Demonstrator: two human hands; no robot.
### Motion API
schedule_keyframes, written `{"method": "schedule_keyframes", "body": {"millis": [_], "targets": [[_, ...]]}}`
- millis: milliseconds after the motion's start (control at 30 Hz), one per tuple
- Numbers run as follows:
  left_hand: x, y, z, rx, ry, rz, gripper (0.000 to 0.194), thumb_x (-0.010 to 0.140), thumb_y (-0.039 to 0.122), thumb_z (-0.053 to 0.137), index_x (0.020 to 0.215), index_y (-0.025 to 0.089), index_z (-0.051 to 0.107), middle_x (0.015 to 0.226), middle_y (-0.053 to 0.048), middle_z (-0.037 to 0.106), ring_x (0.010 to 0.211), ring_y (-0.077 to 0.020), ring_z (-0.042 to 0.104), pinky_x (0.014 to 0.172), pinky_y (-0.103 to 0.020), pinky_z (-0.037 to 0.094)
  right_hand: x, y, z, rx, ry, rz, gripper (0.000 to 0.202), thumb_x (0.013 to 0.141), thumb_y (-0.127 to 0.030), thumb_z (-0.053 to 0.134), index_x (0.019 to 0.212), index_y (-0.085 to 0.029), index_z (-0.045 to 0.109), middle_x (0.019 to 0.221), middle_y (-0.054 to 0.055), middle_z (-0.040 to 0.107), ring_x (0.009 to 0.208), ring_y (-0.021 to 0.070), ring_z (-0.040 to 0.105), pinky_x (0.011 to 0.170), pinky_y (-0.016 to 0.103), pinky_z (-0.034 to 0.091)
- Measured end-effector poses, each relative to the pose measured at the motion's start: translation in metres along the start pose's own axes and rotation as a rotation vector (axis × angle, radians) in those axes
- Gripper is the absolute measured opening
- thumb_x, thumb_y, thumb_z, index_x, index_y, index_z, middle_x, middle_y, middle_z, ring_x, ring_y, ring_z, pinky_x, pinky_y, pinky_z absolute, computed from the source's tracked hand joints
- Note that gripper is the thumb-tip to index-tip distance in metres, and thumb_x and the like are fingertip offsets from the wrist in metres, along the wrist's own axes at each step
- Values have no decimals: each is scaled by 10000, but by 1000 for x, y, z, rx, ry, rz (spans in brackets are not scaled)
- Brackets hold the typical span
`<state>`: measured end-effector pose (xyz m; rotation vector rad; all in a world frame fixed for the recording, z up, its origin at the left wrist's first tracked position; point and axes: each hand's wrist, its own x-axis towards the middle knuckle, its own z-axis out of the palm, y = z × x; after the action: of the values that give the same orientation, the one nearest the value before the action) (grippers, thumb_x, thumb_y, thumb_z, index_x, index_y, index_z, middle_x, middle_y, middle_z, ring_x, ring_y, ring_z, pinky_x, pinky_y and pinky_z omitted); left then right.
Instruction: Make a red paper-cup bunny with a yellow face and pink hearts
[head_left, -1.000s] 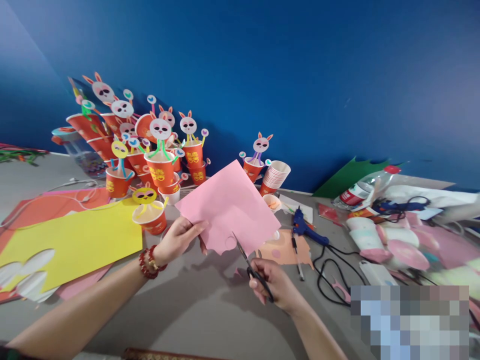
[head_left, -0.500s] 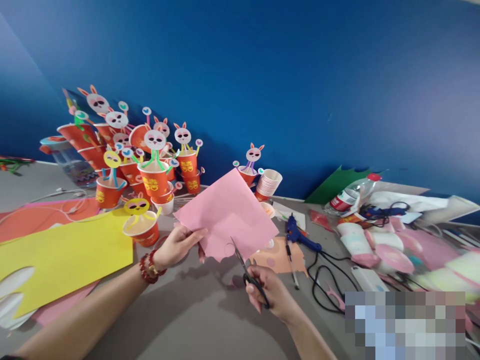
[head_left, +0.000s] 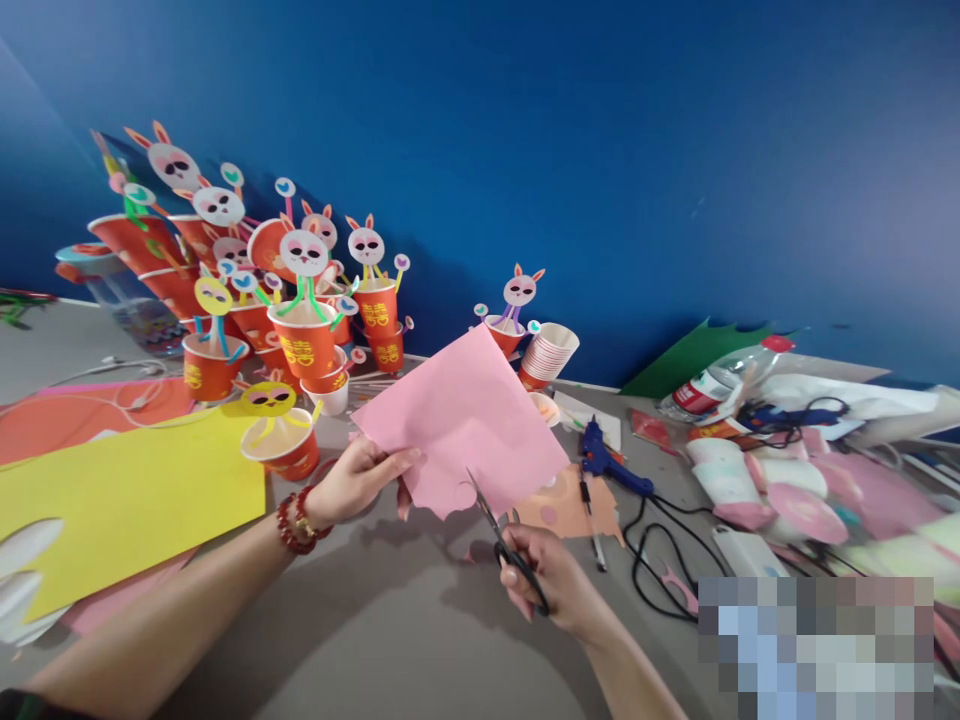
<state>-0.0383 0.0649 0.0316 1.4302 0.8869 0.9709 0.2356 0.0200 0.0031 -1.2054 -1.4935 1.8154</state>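
Note:
A sheet of pink paper [head_left: 469, 415] is held up over the grey table, its lower edge cut unevenly. My left hand [head_left: 367, 475] pinches its left side, thumb on top and fingers underneath. In my right hand [head_left: 546, 570] is a pair of scissors [head_left: 517, 565] with black handles; its blades lie at the sheet's lower edge, beside a small drawn circle. Below and to the right of the sheet lies cut orange paper [head_left: 592, 510], with a black pen [head_left: 591, 520] over it.
Red paper cups [head_left: 304, 335] with paper rabbits crowd the back left. Yellow paper [head_left: 142, 510] lies on the left. A blue glue gun [head_left: 611, 460], its black cord, a plastic bottle [head_left: 724, 380] and pink-and-white cups [head_left: 727, 480] occupy the right. A blue wall [head_left: 525, 150] stands behind.
The camera view has shifted slightly. The scissors and my right hand appear a little farther right, still at the lower edge of the pink paper. Both grips are unchanged.

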Motion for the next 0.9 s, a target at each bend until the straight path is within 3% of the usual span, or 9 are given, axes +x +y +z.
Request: {"method": "schedule_keyframes", "body": {"millis": [300,467,900], "targets": [[-2,-2,-3,-29,-15,6,455,947,383,534,618,102,675,511,-62,682,417,-126,626,424,-191,476,-2,2,-2,-30,17,28,566,613,-605,765,626,-228,342,440,-113,413,310,38,380,328,163,230],[-3,-3,-5,-40,-34,19,453,952,378,532,629,99,684,515,-61,682,419,-122,631,427,-187,493,-1,2,-2,-13,18,40,570,593,-577,787,624,-231,336,430,-122,378,310,37,358,316,159,256],[-3,6,-5,-114,-64,47,402,942,353,564,657,93,676,561,-53,689,407,-112,634,398,-173,479,-3,-2,1,-2,32,65,548,580,-534,797,607,-222,347,453,-102,453,307,31,365,310,157,271]]}}
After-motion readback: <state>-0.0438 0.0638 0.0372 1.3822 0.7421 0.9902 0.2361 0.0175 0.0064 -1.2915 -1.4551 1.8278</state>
